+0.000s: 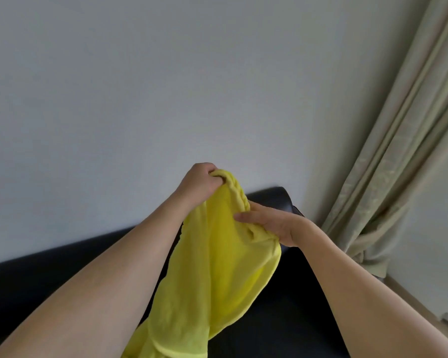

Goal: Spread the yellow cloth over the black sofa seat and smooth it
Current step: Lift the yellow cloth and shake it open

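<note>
Both forearms fill the lower frame, reaching forward and up from the person's body. Between them hangs the yellow cloth, bunched, not yet opened out.

Left hand: higher and farther forward, fingers curled tight over a gathered, rope-like edge of the cloth at its top. Right hand: lower and to the right, thumb laid across the front of the fabric, the other fingers hidden behind it; it pinches the same gathered edge a little further along. The two grips sit close together, with only a short run of bunched hem between them.

Cloth position: held in the air above the black sofa seat, draping downward past the bottom edge of the view. Whether its lower end touches the seat cannot be told. Long axis runs top to bottom, roughly vertical, from the hands toward the person. The sofa's backrest stands behind the arms against a plain grey wall; a pale curtain hangs at the right.

Judgement: the task is at an early stage, nothing spread. The coming move likely turns on parting the hands along that hem, left going left, right going right, so the edge opens across the seat's width. Neither hand is clearly better placed; both already hold the edge.
</note>
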`<action>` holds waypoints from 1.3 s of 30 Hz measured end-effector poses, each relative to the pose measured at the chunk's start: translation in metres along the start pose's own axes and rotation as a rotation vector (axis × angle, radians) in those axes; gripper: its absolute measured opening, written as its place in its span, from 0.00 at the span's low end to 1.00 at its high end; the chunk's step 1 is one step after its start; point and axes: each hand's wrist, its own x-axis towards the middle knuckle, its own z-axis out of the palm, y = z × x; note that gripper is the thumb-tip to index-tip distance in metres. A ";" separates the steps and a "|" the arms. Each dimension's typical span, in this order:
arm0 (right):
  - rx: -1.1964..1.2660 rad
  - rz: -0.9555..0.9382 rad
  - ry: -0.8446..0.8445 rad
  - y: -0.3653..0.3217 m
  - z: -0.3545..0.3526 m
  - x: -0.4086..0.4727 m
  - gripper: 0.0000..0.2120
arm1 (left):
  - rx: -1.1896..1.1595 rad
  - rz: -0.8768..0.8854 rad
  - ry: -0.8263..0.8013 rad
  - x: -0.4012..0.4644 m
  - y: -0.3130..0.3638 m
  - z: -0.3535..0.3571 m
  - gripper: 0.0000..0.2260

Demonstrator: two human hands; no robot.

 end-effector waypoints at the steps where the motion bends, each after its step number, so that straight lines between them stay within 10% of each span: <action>1: -0.097 -0.005 0.079 0.001 0.001 0.000 0.15 | 0.002 0.028 -0.023 0.000 0.002 0.005 0.04; 7: 0.241 -0.188 0.988 0.010 -0.032 -0.009 0.07 | 0.341 0.054 -0.295 -0.005 -0.012 0.028 0.02; 12: 0.627 -0.192 1.333 0.027 -0.056 -0.027 0.14 | 0.363 -0.190 -0.359 -0.014 -0.056 0.047 0.05; 16: 0.213 -0.195 1.109 0.042 -0.047 -0.032 0.06 | 0.096 -0.173 -0.333 -0.009 -0.047 0.042 0.05; 20: -0.071 -0.153 0.619 0.038 -0.014 -0.020 0.30 | 0.041 0.056 -0.342 0.000 -0.007 0.039 0.09; 23: -0.203 0.056 0.303 0.037 0.009 -0.012 0.17 | 0.079 0.121 -0.244 0.002 0.001 0.030 0.06; 27: -0.276 0.115 0.647 0.049 0.014 0.002 0.07 | 0.167 0.110 -0.266 -0.004 -0.019 0.011 0.02; 32: 0.561 -0.012 1.331 0.051 0.015 -0.007 0.11 | 0.440 -0.074 -0.432 -0.026 -0.088 -0.011 0.06; 39: 0.557 0.080 1.098 0.053 0.036 -0.012 0.12 | 0.085 -0.165 -0.349 -0.034 -0.127 -0.025 0.03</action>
